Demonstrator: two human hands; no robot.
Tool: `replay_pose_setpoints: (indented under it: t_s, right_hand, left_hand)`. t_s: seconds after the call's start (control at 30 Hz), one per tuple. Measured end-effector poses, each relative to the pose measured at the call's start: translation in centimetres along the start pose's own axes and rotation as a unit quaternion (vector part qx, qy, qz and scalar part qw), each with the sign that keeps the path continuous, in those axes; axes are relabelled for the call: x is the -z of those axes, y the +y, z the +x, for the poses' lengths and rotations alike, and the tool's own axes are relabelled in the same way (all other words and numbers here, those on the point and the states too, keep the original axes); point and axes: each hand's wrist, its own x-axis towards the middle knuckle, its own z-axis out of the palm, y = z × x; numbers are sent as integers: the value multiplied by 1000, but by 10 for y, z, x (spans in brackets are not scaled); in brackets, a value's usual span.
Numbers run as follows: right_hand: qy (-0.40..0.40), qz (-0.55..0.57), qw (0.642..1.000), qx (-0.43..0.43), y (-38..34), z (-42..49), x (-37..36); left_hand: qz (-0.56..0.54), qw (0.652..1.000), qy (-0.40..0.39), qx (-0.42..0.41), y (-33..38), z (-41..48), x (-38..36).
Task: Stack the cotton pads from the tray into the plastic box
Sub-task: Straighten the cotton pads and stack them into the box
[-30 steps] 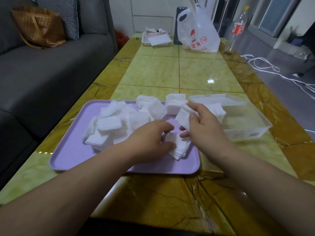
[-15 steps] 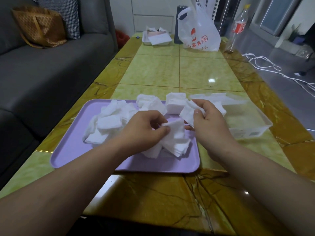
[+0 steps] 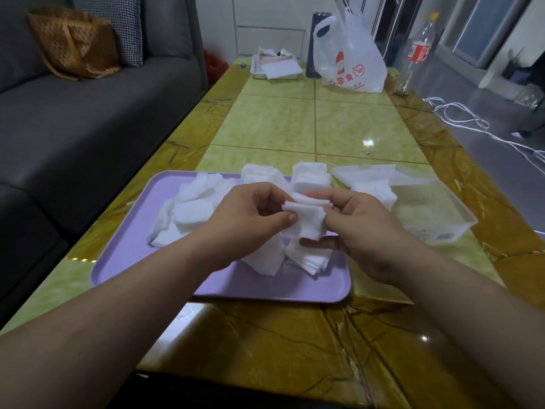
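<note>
Cotton pads (image 3: 306, 221): small bundle held above purple tray (image 3: 118, 270), between both hands. Left hand (image 3: 250, 222) pinches left edge, thumb on top. Right hand (image 3: 362, 231) grips right edge, fingers curled beneath. Risk: edges uneven, so loose pinch may let thin sheets fan out and slip back onto tray; skewed bundle may catch on plastic box (image 3: 439, 228) wall. Look: white, square, thin, soft. More lie in loose heaps on tray; some already in box.

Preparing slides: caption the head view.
Left hand and right hand hold a cotton pad stack over the purple tray, plastic box alongside.
</note>
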Motion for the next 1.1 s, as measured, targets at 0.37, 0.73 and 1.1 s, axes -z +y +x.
replay_pose_setpoints:
  t_s: [0.37, 0.73, 1.1]
  right_hand:
    - [-55, 34, 997, -35, -7, -3, 0]
    - [-13, -144, 988, 61, 2, -6, -3]
    - [132, -165, 976, 62, 5, -2, 1]
  left_hand:
    - [0, 999, 31, 14, -6, 3, -4]
    - [73, 997, 19, -20, 3, -2, -9]
    - [318, 943, -75, -66, -13, 0, -23]
